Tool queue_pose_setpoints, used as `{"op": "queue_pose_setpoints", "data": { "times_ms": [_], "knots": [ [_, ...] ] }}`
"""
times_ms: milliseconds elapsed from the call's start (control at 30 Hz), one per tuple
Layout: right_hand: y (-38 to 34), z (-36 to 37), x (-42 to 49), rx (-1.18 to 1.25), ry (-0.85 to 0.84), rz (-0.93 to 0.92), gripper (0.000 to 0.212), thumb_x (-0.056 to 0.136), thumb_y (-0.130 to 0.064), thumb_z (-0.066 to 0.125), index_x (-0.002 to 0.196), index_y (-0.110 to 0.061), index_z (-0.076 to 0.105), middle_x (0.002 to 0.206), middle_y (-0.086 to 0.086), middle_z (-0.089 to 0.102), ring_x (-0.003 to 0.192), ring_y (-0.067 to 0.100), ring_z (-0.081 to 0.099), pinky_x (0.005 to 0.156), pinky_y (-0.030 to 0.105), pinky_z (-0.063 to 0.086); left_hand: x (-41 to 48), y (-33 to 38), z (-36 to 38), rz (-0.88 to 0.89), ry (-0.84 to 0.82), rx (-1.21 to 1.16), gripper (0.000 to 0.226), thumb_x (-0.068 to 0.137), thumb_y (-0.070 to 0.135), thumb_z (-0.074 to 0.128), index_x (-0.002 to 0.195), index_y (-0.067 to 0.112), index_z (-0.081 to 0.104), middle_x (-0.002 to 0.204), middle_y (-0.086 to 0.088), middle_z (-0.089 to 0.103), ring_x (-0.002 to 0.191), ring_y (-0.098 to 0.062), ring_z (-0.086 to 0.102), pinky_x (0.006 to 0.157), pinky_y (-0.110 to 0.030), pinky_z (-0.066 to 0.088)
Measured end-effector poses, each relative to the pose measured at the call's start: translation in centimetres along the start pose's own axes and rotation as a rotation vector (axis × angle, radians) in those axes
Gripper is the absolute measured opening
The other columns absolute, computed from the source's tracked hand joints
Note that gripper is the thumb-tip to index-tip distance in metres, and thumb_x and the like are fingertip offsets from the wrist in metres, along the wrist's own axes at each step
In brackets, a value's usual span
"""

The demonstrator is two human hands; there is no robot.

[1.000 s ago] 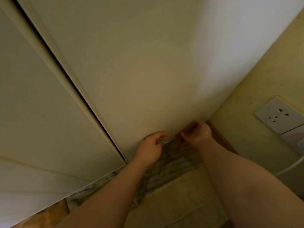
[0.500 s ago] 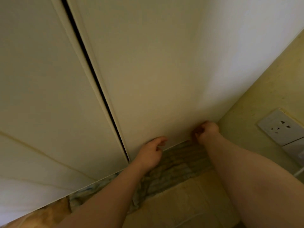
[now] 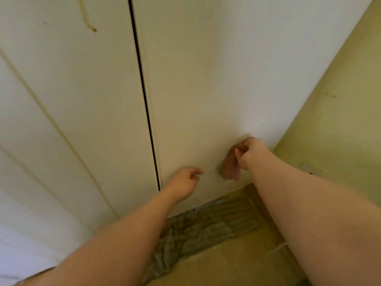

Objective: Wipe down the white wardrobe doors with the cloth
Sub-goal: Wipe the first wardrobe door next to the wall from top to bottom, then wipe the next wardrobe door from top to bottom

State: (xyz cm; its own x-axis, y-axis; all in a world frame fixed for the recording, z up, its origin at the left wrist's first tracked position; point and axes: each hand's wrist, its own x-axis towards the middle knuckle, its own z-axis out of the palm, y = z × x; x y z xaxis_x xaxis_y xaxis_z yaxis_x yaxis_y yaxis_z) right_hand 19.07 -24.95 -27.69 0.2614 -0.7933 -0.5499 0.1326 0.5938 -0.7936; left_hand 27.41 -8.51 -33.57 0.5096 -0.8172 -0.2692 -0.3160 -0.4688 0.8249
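White wardrobe doors are seen from close up, and a thin dark gap (image 3: 144,100) is seen running down between the left door (image 3: 82,110) and the right door (image 3: 206,69). Low on the right door, a pinkish-brown cloth (image 3: 229,167) is bunched against the panel. It is gripped by the right hand (image 3: 251,152), fingers curled tight round its upper end, the rest left hanging below the fist. Just to the left, the left hand (image 3: 184,182) is held at the same door, beside the gap. Its fingers are loosely curled and nothing is held in them, though whether the fingertips actually touch the panel cannot be told through the blur. A brownish drip mark (image 3: 88,19) is spotted high on the left door. At the right, the door is met by a yellow-green wall (image 3: 340,120) at the corner. Below the doors a mottled mat (image 3: 202,226) is seen, with tan floor (image 3: 226,267) nearer the camera.
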Motion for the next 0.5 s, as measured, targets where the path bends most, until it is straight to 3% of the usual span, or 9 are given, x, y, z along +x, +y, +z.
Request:
{"op": "queue_pose_setpoints", "data": {
  "times_ms": [67, 133, 233, 333, 400, 500],
  "knots": [
    [-2.1, 0.3, -1.4, 0.132, 0.090, 0.073, 0.025, 0.091, -0.006, 0.043, 0.067, -0.011, 0.042, 0.069, 0.005, 0.043, 0.063, 0.015, 0.041, 0.046, 0.021, 0.045, -0.5, 2.0, -0.8, 0.034, -0.005, 0.005, 0.037, 0.091, -0.007, 0.042, 0.123, 0.003, 0.058, 0.112, -0.018, 0.060, 0.102, -0.030, 0.057, 0.086, -0.030, 0.046],
    [-4.5, 0.4, -3.0, 0.177, 0.176, 0.030, 0.022, 0.086, -0.009, 0.044, 0.065, -0.015, 0.044, 0.053, 0.003, 0.051, 0.053, 0.013, 0.043, 0.032, 0.014, 0.036, -1.0, 4.0, -1.6, 0.058, -0.035, 0.010, 0.037, 0.092, -0.005, 0.041, 0.124, 0.005, 0.056, 0.104, -0.010, 0.056, 0.092, -0.024, 0.054, 0.075, -0.025, 0.043],
    [-6.8, 0.4, -5.6, 0.149, 0.207, -0.049, 0.022, 0.075, -0.005, 0.040, 0.057, -0.017, 0.036, 0.022, -0.002, 0.033, 0.021, 0.014, 0.031, 0.035, 0.006, 0.030, -1.7, 7.1, -3.0, 0.090, -0.077, 0.006, 0.035, 0.095, 0.000, 0.041, 0.126, 0.007, 0.055, 0.105, -0.008, 0.055, 0.091, -0.021, 0.052, 0.069, -0.024, 0.040],
    [-8.4, 1.1, -9.6, 0.157, 0.197, -0.087, 0.019, 0.058, -0.001, 0.032, 0.053, -0.019, 0.028, 0.025, -0.004, 0.022, 0.017, 0.014, 0.020, 0.036, 0.005, 0.029, -2.6, 10.0, -4.4, 0.080, -0.104, -0.003, 0.034, 0.097, 0.003, 0.041, 0.127, 0.008, 0.054, 0.115, -0.011, 0.055, 0.094, -0.024, 0.055, 0.068, -0.023, 0.040],
    [-9.6, 1.6, -12.3, 0.193, 0.167, -0.082, 0.014, 0.048, -0.004, 0.028, 0.052, -0.018, 0.025, 0.032, -0.004, 0.022, 0.018, 0.013, 0.019, 0.034, 0.005, 0.029, -3.4, 12.2, -5.5, 0.063, -0.112, -0.014, 0.034, 0.097, 0.002, 0.039, 0.127, 0.008, 0.053, 0.112, -0.011, 0.054, 0.091, -0.021, 0.053, 0.059, -0.015, 0.039],
    [-12.3, 2.4, -16.0, 0.276, 0.184, -0.086, 0.015, 0.046, -0.003, 0.026, 0.038, -0.016, 0.022, 0.036, -0.006, 0.018, 0.018, 0.008, 0.014, 0.027, 0.005, 0.011, -5.3, 16.6, -7.4, 0.039, -0.130, -0.030, 0.033, 0.097, 0.002, 0.039, 0.127, 0.008, 0.053, 0.124, -0.012, 0.053, 0.089, -0.018, 0.050, 0.052, -0.008, 0.036]
  ]
}}
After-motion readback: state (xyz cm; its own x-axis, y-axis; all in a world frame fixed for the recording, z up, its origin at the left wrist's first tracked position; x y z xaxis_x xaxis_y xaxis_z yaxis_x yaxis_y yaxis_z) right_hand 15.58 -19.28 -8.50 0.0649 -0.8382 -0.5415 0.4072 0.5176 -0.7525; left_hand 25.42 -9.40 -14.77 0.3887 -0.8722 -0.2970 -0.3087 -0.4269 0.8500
